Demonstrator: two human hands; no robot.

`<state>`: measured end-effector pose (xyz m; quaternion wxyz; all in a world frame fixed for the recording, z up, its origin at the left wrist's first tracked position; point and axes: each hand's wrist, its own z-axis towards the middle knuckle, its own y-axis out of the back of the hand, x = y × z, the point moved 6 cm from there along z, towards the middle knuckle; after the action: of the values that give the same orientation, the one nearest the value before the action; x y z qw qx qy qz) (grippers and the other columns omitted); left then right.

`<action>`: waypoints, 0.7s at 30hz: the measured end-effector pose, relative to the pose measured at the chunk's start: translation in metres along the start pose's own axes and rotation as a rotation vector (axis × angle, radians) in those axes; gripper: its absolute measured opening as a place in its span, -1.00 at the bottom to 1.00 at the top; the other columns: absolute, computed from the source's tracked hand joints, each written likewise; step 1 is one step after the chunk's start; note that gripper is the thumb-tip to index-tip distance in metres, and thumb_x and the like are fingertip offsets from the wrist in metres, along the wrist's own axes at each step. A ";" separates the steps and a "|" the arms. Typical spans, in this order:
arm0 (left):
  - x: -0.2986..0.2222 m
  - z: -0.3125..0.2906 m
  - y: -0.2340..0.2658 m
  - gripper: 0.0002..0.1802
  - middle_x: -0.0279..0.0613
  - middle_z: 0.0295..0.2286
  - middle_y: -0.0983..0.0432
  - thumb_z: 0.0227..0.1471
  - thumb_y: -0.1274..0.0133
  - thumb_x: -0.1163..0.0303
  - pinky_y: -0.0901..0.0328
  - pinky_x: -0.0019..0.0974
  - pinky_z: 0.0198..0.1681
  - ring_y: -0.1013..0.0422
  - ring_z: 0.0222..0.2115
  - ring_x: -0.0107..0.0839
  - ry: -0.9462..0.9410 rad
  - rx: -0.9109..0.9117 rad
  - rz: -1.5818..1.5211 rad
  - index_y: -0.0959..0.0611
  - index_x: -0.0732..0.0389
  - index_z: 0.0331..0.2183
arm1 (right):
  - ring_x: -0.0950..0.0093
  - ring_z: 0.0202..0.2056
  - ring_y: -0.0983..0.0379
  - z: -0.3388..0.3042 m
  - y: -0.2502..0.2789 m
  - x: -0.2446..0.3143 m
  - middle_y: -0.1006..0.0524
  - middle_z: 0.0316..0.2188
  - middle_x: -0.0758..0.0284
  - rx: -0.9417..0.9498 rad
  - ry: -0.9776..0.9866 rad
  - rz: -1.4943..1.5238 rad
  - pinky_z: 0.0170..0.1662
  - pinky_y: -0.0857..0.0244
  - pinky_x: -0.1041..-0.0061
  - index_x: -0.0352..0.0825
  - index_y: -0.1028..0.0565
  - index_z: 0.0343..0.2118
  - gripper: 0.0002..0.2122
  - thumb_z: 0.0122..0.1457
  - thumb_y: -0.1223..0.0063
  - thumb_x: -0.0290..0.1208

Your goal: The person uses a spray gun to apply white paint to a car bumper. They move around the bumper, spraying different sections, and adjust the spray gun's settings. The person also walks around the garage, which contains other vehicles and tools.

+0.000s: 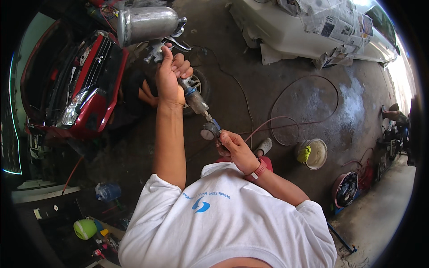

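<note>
My left hand is wrapped round the grip of a spray gun, thumb up by the trigger. A large silver paint cup sits on top of the gun. Below the grip, a metal air filter joins a small round pressure gauge and a blue-levered valve. Just beside the gauge, my right hand is closed round the air hose end at the valve; its palm side is hidden. From there a thin reddish air hose runs off to the right.
A red car with a bare front stands at left, a person crouching beside it. Newspaper masks a white car at upper right. Hose loops lie on the floor near a bucket with a yellow-green cloth and a pinkish basin.
</note>
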<state>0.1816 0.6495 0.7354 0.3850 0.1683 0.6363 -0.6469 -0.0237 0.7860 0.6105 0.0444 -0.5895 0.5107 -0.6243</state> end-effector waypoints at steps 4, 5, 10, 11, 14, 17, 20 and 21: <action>0.009 -0.005 0.025 -0.74 -0.56 -0.59 -0.06 0.50 0.04 0.05 -0.04 -0.50 -0.49 -0.02 -0.62 -0.69 0.026 -0.063 -0.038 -0.54 -0.03 0.00 | 0.76 -0.48 -0.12 0.001 0.015 0.002 -0.31 -0.48 0.60 -0.005 -0.019 -0.257 -0.40 -0.11 0.68 -0.30 -0.55 -0.11 -0.60 0.59 0.14 -0.02; 0.011 -0.004 0.034 -0.74 -0.56 -0.59 -0.06 0.50 0.04 0.04 -0.04 -0.50 -0.49 -0.02 -0.62 -0.69 0.023 -0.125 -0.033 -0.54 -0.03 -0.01 | 0.77 -0.44 -0.18 0.002 0.020 0.005 -0.37 -0.44 0.58 0.000 -0.026 -0.262 -0.34 -0.19 0.66 -0.35 -0.56 -0.03 -0.61 0.55 0.01 -0.04; 0.006 -0.023 0.062 -0.73 -0.56 -0.59 -0.05 0.49 0.02 -0.02 -0.02 -0.50 -0.50 0.01 -0.61 -0.69 -0.077 -0.305 0.025 -0.51 -0.06 -0.06 | 0.72 -0.46 -0.33 -0.004 0.038 0.025 -0.48 -0.44 0.53 -0.152 0.187 -0.407 -0.40 -0.26 0.56 -0.38 -0.54 -0.12 -0.65 0.40 -0.30 -0.13; 0.005 -0.024 0.063 -0.72 -0.56 -0.59 -0.05 0.49 0.03 -0.02 -0.02 -0.49 -0.50 0.01 -0.61 -0.69 -0.085 -0.309 0.044 -0.51 -0.04 -0.07 | 0.68 -0.48 -0.37 -0.005 0.038 0.029 -0.52 -0.44 0.48 -0.153 0.232 -0.448 -0.41 -0.28 0.53 -0.38 -0.54 -0.14 -0.65 0.40 -0.29 -0.13; -0.002 -0.029 0.064 -0.69 -0.55 -0.59 -0.05 0.50 0.05 -0.03 -0.04 -0.47 -0.49 0.01 -0.61 -0.67 -0.119 -0.381 0.068 -0.48 0.00 -0.11 | 0.49 -0.50 -0.52 -0.012 0.036 0.041 -0.63 -0.41 0.29 -0.230 0.346 -0.717 -0.40 -0.36 0.42 -0.39 -0.56 -0.13 -0.68 0.40 -0.28 -0.17; -0.009 -0.035 0.057 -0.67 -0.53 -0.58 -0.04 0.52 0.07 -0.01 -0.05 -0.44 -0.49 0.01 -0.60 -0.65 -0.165 -0.452 0.138 -0.43 0.03 -0.19 | 0.26 -0.46 -0.60 -0.023 0.025 0.052 -0.67 -0.36 0.14 -0.381 0.471 -0.993 -0.37 -0.41 0.31 -0.39 -0.58 -0.09 -0.72 0.40 -0.24 -0.23; -0.010 -0.037 0.046 -0.69 -0.52 -0.58 -0.04 0.53 0.08 0.01 -0.04 -0.45 -0.48 0.01 -0.59 -0.65 -0.194 -0.445 0.155 -0.43 0.05 -0.15 | 0.19 -0.45 -0.58 -0.027 0.021 0.056 -0.66 -0.35 0.12 -0.447 0.483 -1.044 -0.37 -0.40 0.26 -0.38 -0.59 -0.04 -0.74 0.42 -0.20 -0.26; -0.010 -0.036 0.042 -0.70 -0.53 -0.59 -0.05 0.53 0.08 0.02 -0.04 -0.45 -0.48 0.01 -0.59 -0.65 -0.199 -0.420 0.158 -0.44 0.04 -0.14 | 0.27 -0.48 -0.55 -0.025 0.023 0.054 -0.65 -0.39 0.18 -0.436 0.437 -1.024 -0.38 -0.37 0.31 -0.38 -0.59 -0.06 -0.74 0.44 -0.19 -0.24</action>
<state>0.2083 0.6916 0.7081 0.5216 0.0694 0.7006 -0.4819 -0.0716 0.7546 0.6372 -0.4904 -0.6140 0.2753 -0.5539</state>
